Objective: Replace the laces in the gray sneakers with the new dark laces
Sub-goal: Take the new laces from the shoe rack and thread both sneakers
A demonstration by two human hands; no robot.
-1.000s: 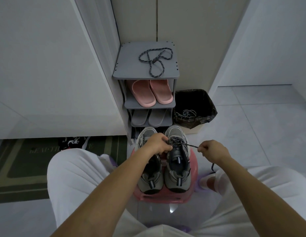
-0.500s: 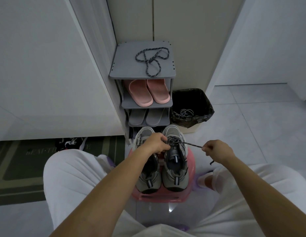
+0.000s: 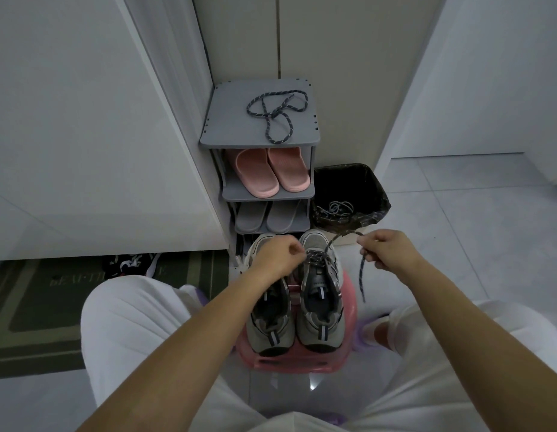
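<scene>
Your left hand (image 3: 277, 260) and right hand (image 3: 386, 254) are both pinching the dark speckled rope lace (image 3: 361, 277), which is filling only the right gray mesh sneaker's (image 3: 321, 310) lower eyelets. The left gray sneaker (image 3: 271, 325) is lying beside it unlaced.

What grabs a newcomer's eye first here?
Centre frame: the right hand holds a dark lace drawn up from the right gray sneaker, which stands on a pink stool, while the left hand pinches the lace at the eyelets. Behind, a second dark lace lies looped on top of the gray shoe rack, and pale laces lie in the black-lined bin beside it.
</scene>
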